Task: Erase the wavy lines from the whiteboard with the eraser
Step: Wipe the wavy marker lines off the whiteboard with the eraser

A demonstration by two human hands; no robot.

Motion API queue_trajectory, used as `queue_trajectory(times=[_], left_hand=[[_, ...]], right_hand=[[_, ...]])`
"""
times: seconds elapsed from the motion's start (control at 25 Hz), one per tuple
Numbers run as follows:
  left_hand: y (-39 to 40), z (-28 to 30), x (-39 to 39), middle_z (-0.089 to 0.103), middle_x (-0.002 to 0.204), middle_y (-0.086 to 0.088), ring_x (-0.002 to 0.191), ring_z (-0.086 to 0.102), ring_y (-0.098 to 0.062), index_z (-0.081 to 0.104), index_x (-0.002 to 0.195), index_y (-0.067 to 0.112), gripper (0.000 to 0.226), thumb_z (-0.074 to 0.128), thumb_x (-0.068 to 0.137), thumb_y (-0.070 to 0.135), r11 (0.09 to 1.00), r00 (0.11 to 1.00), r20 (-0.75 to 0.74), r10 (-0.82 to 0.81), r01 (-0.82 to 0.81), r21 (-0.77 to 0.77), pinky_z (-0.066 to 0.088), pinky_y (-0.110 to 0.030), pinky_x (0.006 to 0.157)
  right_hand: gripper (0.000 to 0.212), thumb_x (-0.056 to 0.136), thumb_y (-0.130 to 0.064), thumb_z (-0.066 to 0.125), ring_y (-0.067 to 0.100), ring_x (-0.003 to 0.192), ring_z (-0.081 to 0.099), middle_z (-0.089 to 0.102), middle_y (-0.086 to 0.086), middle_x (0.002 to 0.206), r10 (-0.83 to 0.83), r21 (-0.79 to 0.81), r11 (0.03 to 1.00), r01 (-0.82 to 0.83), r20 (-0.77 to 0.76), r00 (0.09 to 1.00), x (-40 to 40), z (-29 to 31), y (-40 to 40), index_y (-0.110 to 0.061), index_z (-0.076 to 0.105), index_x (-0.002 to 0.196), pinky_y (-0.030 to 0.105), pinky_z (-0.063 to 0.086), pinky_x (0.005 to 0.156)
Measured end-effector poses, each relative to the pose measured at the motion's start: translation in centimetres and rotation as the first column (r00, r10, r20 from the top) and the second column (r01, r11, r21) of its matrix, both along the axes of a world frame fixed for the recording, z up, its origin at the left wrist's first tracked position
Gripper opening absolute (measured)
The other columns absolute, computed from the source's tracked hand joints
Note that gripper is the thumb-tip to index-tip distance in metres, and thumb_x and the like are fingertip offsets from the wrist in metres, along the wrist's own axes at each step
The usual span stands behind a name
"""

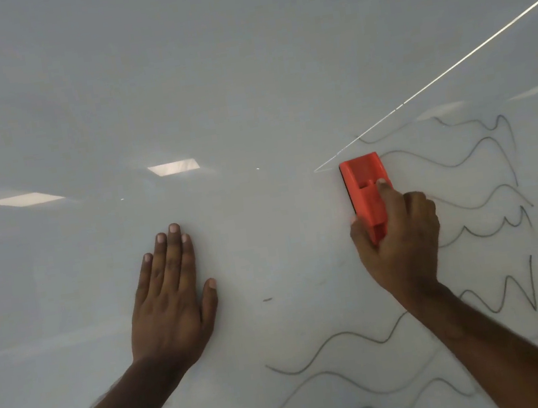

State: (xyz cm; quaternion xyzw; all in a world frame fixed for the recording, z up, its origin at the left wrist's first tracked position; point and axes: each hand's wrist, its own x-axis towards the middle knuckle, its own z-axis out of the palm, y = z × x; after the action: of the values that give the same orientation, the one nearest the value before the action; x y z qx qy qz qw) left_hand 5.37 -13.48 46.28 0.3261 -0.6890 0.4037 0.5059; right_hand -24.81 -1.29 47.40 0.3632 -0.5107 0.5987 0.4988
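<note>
A glossy whiteboard (208,74) fills the whole view. My right hand (400,240) grips an orange eraser (362,177) with a dark felt underside and presses it flat on the board. Black wavy lines (468,155) run to the right of the eraser, and more wavy lines (342,342) cross the lower right under my right forearm. My left hand (173,293) lies flat on the board with its fingers together, well left of the eraser and holding nothing.
A small dark mark (267,299) sits on the board between my hands. Ceiling lights (173,167) reflect in the board at mid-left. A bright thin line (449,67) slants up to the right edge.
</note>
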Motion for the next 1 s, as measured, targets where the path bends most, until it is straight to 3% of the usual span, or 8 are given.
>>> queue_trajectory(times=[0.16,0.36,0.52,0.64,0.76,0.88,1.0], left_hand=[[-0.1,-0.2,-0.3,0.014,0.169,-0.015,0.157,0.012,-0.029,0.020,0.158,-0.001,0.065,0.028,0.104,0.035,1.000,0.999,-0.025,-0.025,0.024,-0.009,0.014,-0.046,0.128],[-0.5,-0.4,0.1,0.015,0.168,-0.014,0.157,0.013,-0.029,0.022,0.158,0.000,0.062,0.032,0.104,0.028,0.997,0.998,-0.015,-0.063,0.062,-0.040,0.017,-0.048,0.127],[-0.6,-2.2,0.3,0.017,0.168,-0.013,0.157,0.015,-0.028,0.024,0.158,0.002,0.060,0.033,0.105,0.028,0.996,0.996,-0.047,-0.077,0.076,-0.040,0.017,-0.047,0.127],[-0.8,-3.8,0.8,0.016,0.168,-0.012,0.157,0.012,-0.027,0.022,0.159,0.003,0.060,0.032,0.106,0.030,0.996,0.996,-0.032,-0.078,0.077,-0.046,0.014,-0.045,0.128],[-1.0,-4.9,0.8,0.014,0.169,-0.011,0.158,0.010,-0.026,0.019,0.160,0.004,0.061,0.030,0.107,0.031,0.997,0.996,-0.044,-0.071,0.070,-0.030,0.012,-0.044,0.128],[-0.9,-5.2,0.4,0.014,0.169,-0.012,0.158,0.011,-0.027,0.020,0.160,0.004,0.060,0.029,0.107,0.030,0.998,0.996,-0.062,-0.059,0.057,-0.040,0.012,-0.044,0.128],[-0.9,-5.2,0.3,0.012,0.168,-0.012,0.157,0.012,-0.028,0.021,0.160,0.003,0.060,0.029,0.106,0.030,0.998,0.996,-0.067,-0.054,0.052,-0.027,0.011,-0.044,0.129]], right_hand=[[0.046,0.090,-0.034,0.065,0.037,0.082,0.051,0.056,0.021,0.091,0.116,-0.085,0.990,-0.115,0.010,0.993,4.2,0.0,-1.6,0.002,0.060,0.119,0.044,0.042,0.071],[0.044,0.086,-0.039,0.067,0.031,0.074,0.049,0.056,0.014,0.086,0.177,0.164,0.979,-0.120,-0.395,0.902,13.8,-8.7,-4.8,-0.007,0.059,0.115,0.039,0.036,0.064],[0.044,0.084,-0.038,0.068,0.030,0.070,0.050,0.059,0.013,0.083,0.146,0.221,0.975,-0.030,-0.535,0.832,10.8,-11.2,-3.6,-0.010,0.056,0.114,0.037,0.034,0.062],[0.045,0.083,-0.037,0.066,0.032,0.069,0.052,0.058,0.016,0.080,0.059,0.194,0.980,0.039,-0.472,0.880,6.9,-10.5,-2.0,-0.007,0.056,0.114,0.038,0.035,0.062],[0.044,0.081,-0.035,0.065,0.036,0.070,0.054,0.055,0.019,0.080,-0.019,0.138,0.989,0.055,-0.249,0.968,3.1,-8.4,-0.6,-0.002,0.057,0.111,0.042,0.039,0.062],[0.044,0.075,-0.024,0.070,0.040,0.081,0.054,0.054,0.023,0.090,0.069,0.056,0.996,-0.066,-0.062,0.996,2.4,-5.5,-0.5,0.004,0.055,0.106,0.048,0.045,0.069],[0.041,0.077,-0.022,0.069,0.038,0.087,0.052,0.054,0.022,0.097,0.178,-0.016,0.984,-0.178,0.003,0.984,6.5,-4.3,-2.3,0.005,0.054,0.103,0.048,0.046,0.074]])
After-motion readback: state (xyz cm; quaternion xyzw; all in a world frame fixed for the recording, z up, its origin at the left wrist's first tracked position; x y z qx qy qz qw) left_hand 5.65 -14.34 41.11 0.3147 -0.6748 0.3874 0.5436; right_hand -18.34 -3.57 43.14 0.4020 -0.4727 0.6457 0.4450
